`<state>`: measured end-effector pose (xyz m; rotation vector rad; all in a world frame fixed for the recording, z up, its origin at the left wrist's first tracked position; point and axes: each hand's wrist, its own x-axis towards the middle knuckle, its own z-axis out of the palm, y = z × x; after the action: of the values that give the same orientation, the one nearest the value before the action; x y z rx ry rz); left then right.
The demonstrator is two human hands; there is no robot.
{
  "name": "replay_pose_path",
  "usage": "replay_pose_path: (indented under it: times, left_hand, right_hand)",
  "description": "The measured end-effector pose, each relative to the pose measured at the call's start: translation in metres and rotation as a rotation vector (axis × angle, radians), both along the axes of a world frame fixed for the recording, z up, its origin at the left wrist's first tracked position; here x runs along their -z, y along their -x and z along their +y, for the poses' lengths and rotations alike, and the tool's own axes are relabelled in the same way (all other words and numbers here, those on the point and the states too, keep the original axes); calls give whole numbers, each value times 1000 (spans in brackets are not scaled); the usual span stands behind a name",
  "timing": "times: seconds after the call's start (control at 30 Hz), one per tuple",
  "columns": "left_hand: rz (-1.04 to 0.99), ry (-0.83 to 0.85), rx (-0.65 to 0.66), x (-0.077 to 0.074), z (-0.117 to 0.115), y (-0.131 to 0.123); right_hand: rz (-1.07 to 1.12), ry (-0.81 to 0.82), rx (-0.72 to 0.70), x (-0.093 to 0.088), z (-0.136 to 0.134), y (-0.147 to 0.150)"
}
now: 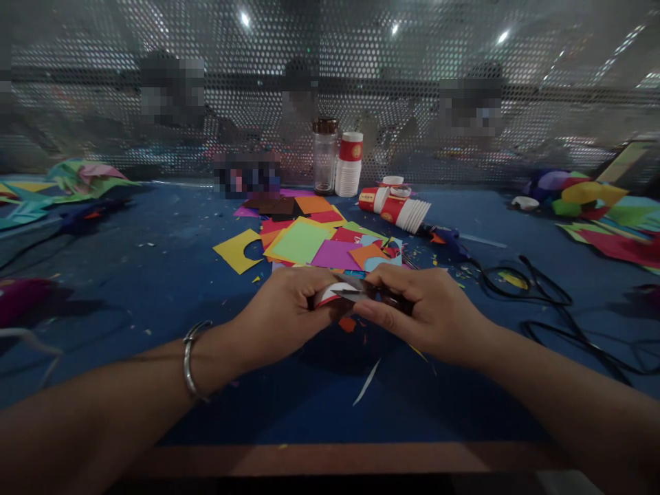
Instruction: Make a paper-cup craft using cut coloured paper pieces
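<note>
Close in front of me, over the table, my two hands meet. My left hand (296,309) is closed around a paper cup (330,294) that shows white and red, with dark brown paper about it; most of the cup is hidden by my fingers. Scissors (355,295) are in my right hand (427,306), their metal blade lying against the cup's edge and their dark handle mostly covered by my fingers. Just beyond both hands lies a pile of coloured paper sheets (299,240). An orange paper scrap (347,324) is on the table below the cup.
A clear bottle (324,161) stands beside a stack of paper cups (349,168) at the back. More stacked cups (397,210) lie on their side. A glue gun (448,242) and black cable (546,295) are at right. Yellow paper (237,251) with a round cutout lies left.
</note>
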<state>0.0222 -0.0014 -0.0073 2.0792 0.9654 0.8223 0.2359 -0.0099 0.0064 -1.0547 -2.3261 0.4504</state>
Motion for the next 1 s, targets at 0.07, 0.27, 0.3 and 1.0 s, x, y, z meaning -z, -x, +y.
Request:
replay_pose_path:
  times: [0.07, 0.27, 0.3, 1.0]
  left_hand:
    - [-18, -2, 24, 0, 0, -1]
    - [-28, -30, 29, -1, -2, -1]
    - [-29, -25, 33, -1, -2, 0]
    - [-150, 407, 121, -2, 7, -1]
  right_hand:
    - [20, -15, -38, 0, -2, 0]
    - [26, -83, -75, 1, -4, -1]
    - [21, -87, -76, 1, -4, -1]
    - [46, 23, 19, 0, 0, 2]
